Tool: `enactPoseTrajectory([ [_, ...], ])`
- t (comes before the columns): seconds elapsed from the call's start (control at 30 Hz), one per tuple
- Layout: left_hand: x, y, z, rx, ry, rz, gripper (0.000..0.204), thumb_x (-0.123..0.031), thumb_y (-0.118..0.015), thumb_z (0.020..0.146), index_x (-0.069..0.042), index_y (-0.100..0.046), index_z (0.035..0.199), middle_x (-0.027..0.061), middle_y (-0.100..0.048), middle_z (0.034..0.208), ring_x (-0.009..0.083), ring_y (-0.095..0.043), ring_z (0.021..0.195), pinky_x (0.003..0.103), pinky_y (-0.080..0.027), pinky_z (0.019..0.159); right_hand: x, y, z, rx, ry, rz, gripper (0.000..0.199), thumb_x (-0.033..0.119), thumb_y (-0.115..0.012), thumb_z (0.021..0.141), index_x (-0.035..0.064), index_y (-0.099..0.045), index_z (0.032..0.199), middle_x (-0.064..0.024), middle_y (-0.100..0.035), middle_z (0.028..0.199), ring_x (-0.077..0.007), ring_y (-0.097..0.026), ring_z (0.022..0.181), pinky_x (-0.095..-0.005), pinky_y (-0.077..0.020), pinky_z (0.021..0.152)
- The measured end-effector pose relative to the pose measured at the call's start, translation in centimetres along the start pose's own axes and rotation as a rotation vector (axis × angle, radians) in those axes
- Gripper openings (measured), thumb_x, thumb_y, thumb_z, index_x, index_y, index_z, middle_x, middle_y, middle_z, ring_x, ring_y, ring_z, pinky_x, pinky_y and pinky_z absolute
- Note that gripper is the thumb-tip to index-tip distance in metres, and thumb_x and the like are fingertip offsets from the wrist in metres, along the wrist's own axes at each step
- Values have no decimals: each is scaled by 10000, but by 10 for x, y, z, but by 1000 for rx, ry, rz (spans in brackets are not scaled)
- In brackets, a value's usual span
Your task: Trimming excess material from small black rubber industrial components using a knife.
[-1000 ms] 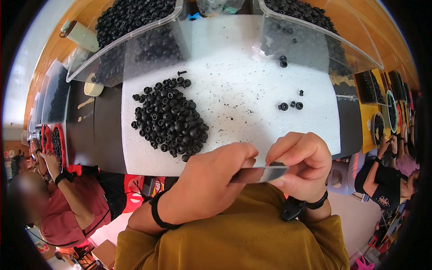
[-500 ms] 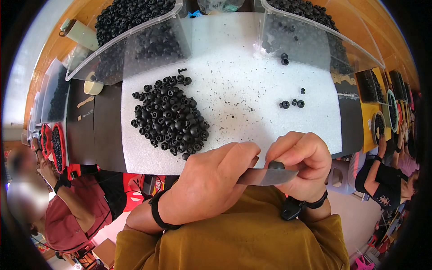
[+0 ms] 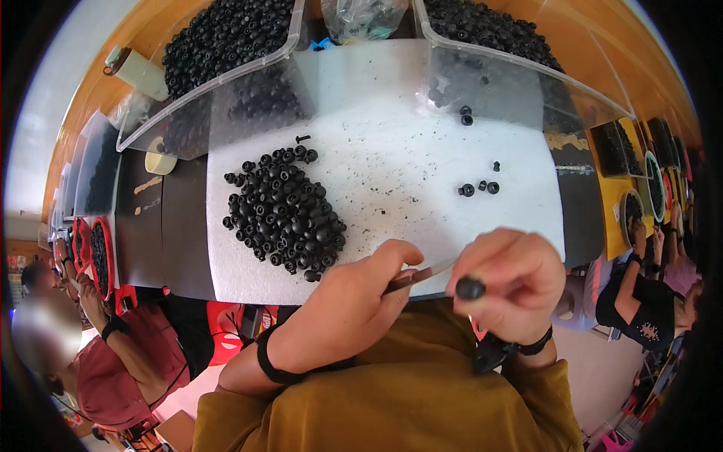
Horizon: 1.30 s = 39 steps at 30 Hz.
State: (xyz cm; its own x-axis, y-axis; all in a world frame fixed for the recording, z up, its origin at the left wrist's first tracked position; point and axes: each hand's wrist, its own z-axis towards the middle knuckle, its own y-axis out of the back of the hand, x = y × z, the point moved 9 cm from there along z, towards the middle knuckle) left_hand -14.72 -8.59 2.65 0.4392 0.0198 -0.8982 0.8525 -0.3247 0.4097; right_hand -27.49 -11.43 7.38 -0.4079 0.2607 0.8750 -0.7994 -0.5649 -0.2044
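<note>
My left hand (image 3: 343, 301) is closed around a thin flat blade (image 3: 423, 276), its tip pointing right toward my other hand. Between the thumb and fingers of my right hand (image 3: 523, 286) is a round, glossy black knob-like part (image 3: 471, 288), held just right of the blade tip and apart from it. Both hands are over the near edge of a white foam sheet (image 3: 407, 143). Beyond my left hand lies a pile of small black rounded parts (image 3: 282, 211) with openings in them. A few loose black parts (image 3: 492, 187) lie past my right hand.
Two clear plastic bins (image 3: 226, 94) (image 3: 520, 79) full of black parts stand at the back. Black crumbs dot the foam. A pale bottle (image 3: 139, 71) and a small cream cup (image 3: 160, 162) sit at left. People work at both sides, near a red tray (image 3: 100, 256).
The blade has turned to point up and right, and it is now apart from the black part. My right hand has tilted the part toward view. The whole view has shifted slightly.
</note>
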Motion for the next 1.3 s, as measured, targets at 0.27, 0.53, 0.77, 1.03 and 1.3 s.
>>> enactPoseTrajectory([
  [0.27, -3, 5, -14, 9, -49, -129, 158, -58, -529, 892, -4, -527, 1041, 26, -500, 728, 84, -463, 662, 227, -402, 613, 63, 73, 76, -557, 222, -937, 342, 91, -615, 835, -1, -539, 1155, -103, -585, 1037, -135, -545, 808, -237, -428, 716],
  [0.53, 12, 35, -34, -141, -53, -295, 134, -22, -482, 901, 4, -517, 1028, -32, -460, 712, 23, -372, 631, 192, -314, 566, -45, -51, 100, 187, 167, -1048, 150, 62, -581, 752, 28, -572, 898, -134, -564, 833, -328, -548, 811, -392, -452, 702],
  [0.77, 30, 52, -51, -160, 45, -329, 145, -14, -531, 864, -1, -527, 1009, 60, -543, 820, 99, -488, 703, 232, -426, 654, -136, -77, 117, 424, -23, -1160, 194, 47, -544, 775, 36, -609, 957, -132, -580, 891, -315, -543, 863, -402, -447, 759],
  [1.03, 35, 58, -53, -174, -83, -391, 134, -4, -469, 903, 15, -510, 1029, -29, -462, 736, 20, -373, 636, 193, -299, 563, -142, -84, 125, 412, 22, -1163, 178, 85, -589, 743, 21, -592, 909, -134, -578, 830, -313, -552, 799, -397, -443, 703],
  [1.3, 37, 56, -48, -172, -36, -423, 135, -9, -482, 904, 12, -505, 1035, -18, -475, 781, 28, -393, 670, 190, -321, 595, -83, -52, 77, 189, -469, -335, 212, 142, -563, 866, 5, -591, 1026, -54, -574, 818, -136, -537, 721, -272, -440, 663],
])
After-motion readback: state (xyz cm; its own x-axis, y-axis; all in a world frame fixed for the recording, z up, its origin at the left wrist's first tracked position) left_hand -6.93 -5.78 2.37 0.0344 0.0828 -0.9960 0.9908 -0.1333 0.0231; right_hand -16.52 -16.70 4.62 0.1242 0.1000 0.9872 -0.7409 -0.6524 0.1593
